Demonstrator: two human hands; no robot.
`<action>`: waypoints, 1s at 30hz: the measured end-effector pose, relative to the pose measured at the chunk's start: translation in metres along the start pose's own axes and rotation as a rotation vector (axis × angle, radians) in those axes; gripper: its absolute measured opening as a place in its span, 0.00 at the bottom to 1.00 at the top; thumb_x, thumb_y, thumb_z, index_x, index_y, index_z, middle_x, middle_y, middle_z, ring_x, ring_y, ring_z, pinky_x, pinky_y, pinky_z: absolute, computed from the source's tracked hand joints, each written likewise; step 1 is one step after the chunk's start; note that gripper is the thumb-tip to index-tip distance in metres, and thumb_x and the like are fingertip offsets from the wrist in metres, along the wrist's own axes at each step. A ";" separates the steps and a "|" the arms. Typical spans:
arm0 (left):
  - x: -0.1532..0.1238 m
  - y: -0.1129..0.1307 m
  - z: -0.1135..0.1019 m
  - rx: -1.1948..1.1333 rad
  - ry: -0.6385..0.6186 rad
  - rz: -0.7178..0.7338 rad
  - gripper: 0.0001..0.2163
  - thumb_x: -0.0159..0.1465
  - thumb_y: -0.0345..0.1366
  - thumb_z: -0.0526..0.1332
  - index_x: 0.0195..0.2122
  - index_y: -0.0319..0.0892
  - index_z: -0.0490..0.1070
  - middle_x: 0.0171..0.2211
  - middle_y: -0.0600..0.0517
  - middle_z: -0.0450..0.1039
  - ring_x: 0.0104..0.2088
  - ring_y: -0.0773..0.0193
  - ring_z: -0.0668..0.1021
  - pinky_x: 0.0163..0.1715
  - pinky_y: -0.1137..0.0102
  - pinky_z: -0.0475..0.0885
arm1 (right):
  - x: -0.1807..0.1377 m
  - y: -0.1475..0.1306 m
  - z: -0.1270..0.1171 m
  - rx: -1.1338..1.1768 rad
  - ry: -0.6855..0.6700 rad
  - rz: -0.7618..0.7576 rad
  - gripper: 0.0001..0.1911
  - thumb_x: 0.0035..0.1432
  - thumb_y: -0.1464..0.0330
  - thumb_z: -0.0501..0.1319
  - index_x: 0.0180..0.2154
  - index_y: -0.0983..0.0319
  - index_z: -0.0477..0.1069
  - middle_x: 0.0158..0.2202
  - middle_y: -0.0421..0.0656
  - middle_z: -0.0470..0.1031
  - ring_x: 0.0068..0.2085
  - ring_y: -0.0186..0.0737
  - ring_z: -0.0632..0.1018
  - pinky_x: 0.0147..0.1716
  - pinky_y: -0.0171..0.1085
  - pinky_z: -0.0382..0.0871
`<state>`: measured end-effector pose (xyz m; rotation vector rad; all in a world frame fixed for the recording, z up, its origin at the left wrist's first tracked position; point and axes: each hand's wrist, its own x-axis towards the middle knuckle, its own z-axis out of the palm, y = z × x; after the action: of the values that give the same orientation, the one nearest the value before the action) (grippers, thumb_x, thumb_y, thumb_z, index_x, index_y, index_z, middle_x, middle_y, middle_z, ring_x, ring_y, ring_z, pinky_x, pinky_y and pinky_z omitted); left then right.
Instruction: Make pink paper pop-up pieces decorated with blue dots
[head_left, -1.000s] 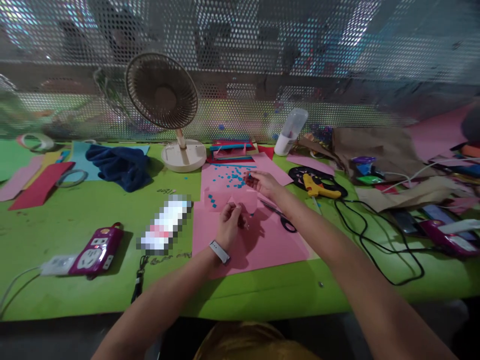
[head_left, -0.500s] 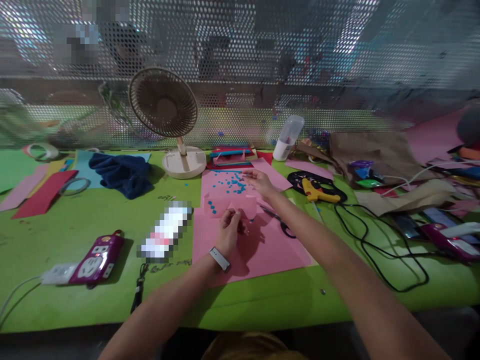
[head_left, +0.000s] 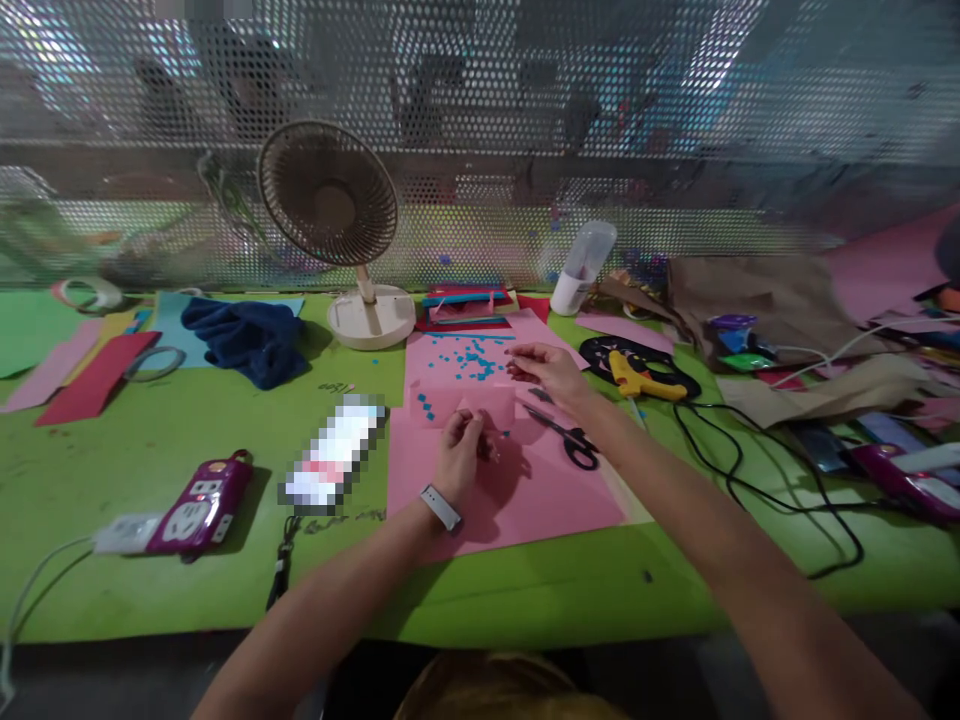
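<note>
My left hand (head_left: 463, 450), with a watch on its wrist, pinches the lower edge of a small pink paper card (head_left: 491, 402). Several blue paper squares (head_left: 426, 407) lie in a slanting row on the card's left part. Beyond it, many tiny blue paper bits (head_left: 472, 358) are scattered over a pink sheet. My right hand (head_left: 555, 372) is just right of these bits, its thumb and fingers pinched together; whatever is between the fingertips is too small to make out. Black-handled scissors (head_left: 574, 445) lie below my right hand on the large pink sheet (head_left: 555, 515).
A fan (head_left: 371, 320) stands behind to the left, before a perforated metal screen. A lit phone (head_left: 336, 455) and a purple power strip (head_left: 199, 505) lie left. On the right are a yellow glue gun (head_left: 645, 378), its black cable and brown paper (head_left: 750, 300).
My right hand has moved a little to the right, away from the blue bits. More of the scissors shows. My left hand keeps its hold on the pink card.
</note>
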<state>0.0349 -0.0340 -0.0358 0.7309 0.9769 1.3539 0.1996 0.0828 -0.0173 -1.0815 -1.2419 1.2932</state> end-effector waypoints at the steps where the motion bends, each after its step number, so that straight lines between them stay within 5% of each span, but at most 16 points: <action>1: 0.000 0.000 0.000 0.003 -0.002 0.001 0.20 0.53 0.53 0.69 0.28 0.43 0.63 0.15 0.60 0.66 0.15 0.72 0.68 0.17 0.75 0.64 | -0.008 -0.005 -0.003 0.017 -0.001 0.002 0.12 0.47 0.63 0.72 0.36 0.58 0.78 0.33 0.41 0.81 0.34 0.35 0.81 0.42 0.39 0.76; 7: -0.003 0.003 0.001 0.028 0.002 -0.014 0.21 0.53 0.54 0.68 0.30 0.42 0.65 0.15 0.59 0.67 0.15 0.72 0.69 0.18 0.76 0.63 | -0.055 -0.023 0.006 -0.078 -0.026 -0.085 0.17 0.46 0.61 0.72 0.40 0.58 0.79 0.37 0.42 0.82 0.39 0.39 0.81 0.41 0.38 0.75; 13: -0.003 0.007 0.001 -0.004 -0.012 -0.044 0.21 0.53 0.54 0.69 0.29 0.41 0.65 0.15 0.59 0.67 0.15 0.72 0.69 0.18 0.76 0.62 | -0.088 -0.016 0.030 -0.582 -0.082 -0.480 0.11 0.61 0.66 0.61 0.44 0.55 0.79 0.43 0.43 0.82 0.43 0.41 0.80 0.46 0.42 0.73; 19: -0.006 0.009 0.002 -0.029 0.003 -0.106 0.20 0.53 0.52 0.69 0.28 0.41 0.65 0.16 0.58 0.68 0.16 0.71 0.70 0.20 0.75 0.63 | -0.093 -0.001 0.035 -0.828 -0.069 -0.701 0.15 0.67 0.70 0.55 0.48 0.55 0.78 0.43 0.43 0.82 0.42 0.41 0.80 0.45 0.42 0.72; 23: -0.010 0.008 0.005 -0.062 -0.001 -0.156 0.19 0.53 0.50 0.69 0.26 0.41 0.65 0.17 0.57 0.68 0.17 0.71 0.70 0.21 0.74 0.64 | -0.095 0.001 0.034 -0.953 0.060 -0.782 0.13 0.66 0.69 0.57 0.46 0.55 0.79 0.38 0.43 0.83 0.41 0.41 0.79 0.46 0.43 0.69; 26: -0.011 0.007 0.006 -0.091 -0.010 -0.172 0.17 0.54 0.48 0.69 0.27 0.40 0.66 0.18 0.57 0.69 0.18 0.71 0.70 0.22 0.74 0.64 | -0.098 -0.001 0.034 -0.965 0.149 -0.852 0.10 0.65 0.67 0.60 0.44 0.56 0.80 0.37 0.43 0.82 0.44 0.42 0.79 0.50 0.45 0.67; 30: -0.011 0.006 0.007 -0.111 0.012 -0.199 0.14 0.57 0.45 0.68 0.27 0.40 0.67 0.18 0.56 0.69 0.18 0.71 0.70 0.22 0.74 0.64 | -0.099 0.001 0.035 -0.929 0.094 -0.871 0.10 0.65 0.68 0.59 0.44 0.55 0.79 0.42 0.43 0.81 0.48 0.41 0.78 0.58 0.48 0.63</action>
<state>0.0392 -0.0432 -0.0261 0.5281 0.9503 1.2283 0.1747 -0.0196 -0.0190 -0.9674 -1.9904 -0.0403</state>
